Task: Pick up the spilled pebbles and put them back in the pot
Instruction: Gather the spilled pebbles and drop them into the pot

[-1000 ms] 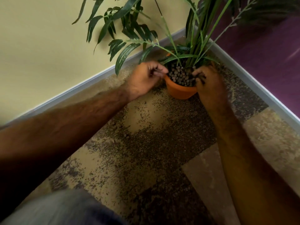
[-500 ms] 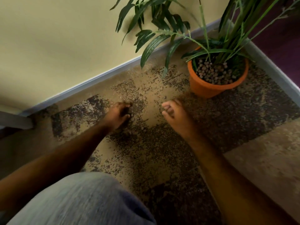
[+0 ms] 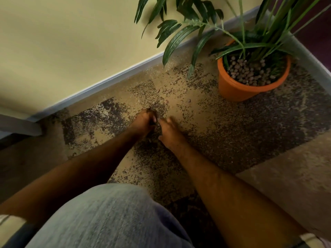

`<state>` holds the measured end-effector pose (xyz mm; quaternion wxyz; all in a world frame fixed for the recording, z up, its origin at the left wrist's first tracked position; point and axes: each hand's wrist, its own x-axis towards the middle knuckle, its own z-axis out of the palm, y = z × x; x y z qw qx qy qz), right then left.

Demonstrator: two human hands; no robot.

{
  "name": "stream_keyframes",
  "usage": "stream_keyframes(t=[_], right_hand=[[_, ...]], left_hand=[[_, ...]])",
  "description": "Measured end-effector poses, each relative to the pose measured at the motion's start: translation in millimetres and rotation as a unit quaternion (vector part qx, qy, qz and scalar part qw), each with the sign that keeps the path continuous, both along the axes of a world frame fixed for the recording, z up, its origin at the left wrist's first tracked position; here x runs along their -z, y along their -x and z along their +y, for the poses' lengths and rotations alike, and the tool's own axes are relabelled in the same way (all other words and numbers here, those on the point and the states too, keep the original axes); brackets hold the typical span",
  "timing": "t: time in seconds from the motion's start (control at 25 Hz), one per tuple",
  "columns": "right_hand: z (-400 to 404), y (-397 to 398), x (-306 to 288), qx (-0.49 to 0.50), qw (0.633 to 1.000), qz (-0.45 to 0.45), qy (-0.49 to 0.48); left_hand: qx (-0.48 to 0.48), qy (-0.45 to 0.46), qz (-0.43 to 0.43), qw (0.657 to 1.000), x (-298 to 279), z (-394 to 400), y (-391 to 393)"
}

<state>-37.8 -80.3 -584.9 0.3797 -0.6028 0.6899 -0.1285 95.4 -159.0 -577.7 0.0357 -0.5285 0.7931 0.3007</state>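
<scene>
An orange pot (image 3: 232, 90) with a green plant stands in the corner at the upper right, its top filled with brown pebbles (image 3: 247, 72). A few spilled pebbles (image 3: 162, 90) lie scattered on the speckled carpet to the pot's left. Both my hands are down on the carpet, well left of the pot and touching each other. My left hand (image 3: 145, 120) has its fingers curled down into a fist over pebbles on the carpet. My right hand (image 3: 170, 131) lies flat beside it, fingers stretched toward the left hand.
Long leaves (image 3: 179, 38) hang over the carpet between the wall and the pot. A pale skirting board (image 3: 111, 81) runs along the yellow wall; a second one (image 3: 308, 59) borders the purple wall behind the pot. My knee in grey cloth (image 3: 107, 217) fills the near foreground.
Both hands left the pot's rim and came down to the carpet on its left. Since half a second ago they have moved together until they touch.
</scene>
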Motion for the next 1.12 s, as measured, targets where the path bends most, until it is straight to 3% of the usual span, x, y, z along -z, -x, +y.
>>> stream_keyframes(t=[0.16,0.36,0.6,0.72,0.88,0.96,1.12], right_hand=[[-9.5,-6.8,-2.6,-0.042,0.998,0.041,-0.012],[-0.1,-18.9,2.7,-0.030,0.999,-0.030,-0.012],[12.3,-41.0,0.8,-0.193,0.979,0.068,0.022],[15.9,-34.8,0.9,-0.202,0.976,0.075,0.036],[21.3,-20.5,-0.2,-0.214,0.974,0.073,0.032],[24.4,-11.1,0.9,-0.221,0.972,0.075,0.032],[23.3,6.8,6.4,-0.171,0.983,0.056,-0.028]], left_hand=[[-0.038,-0.020,-0.046,0.998,-6.4,-16.4,-3.2],[-0.137,-0.050,-0.052,0.988,-0.7,-24.5,-17.7],[-0.118,-0.065,-0.062,0.989,-2.8,-27.7,-17.9],[-0.065,-0.039,-0.029,0.997,-5.8,-25.1,-27.9],[-0.193,0.015,0.068,0.979,-8.2,-29.6,-49.3],[-0.228,-0.013,0.065,0.971,-8.0,-34.0,-57.4],[-0.203,-0.050,0.017,0.978,2.4,-32.2,-56.4]])
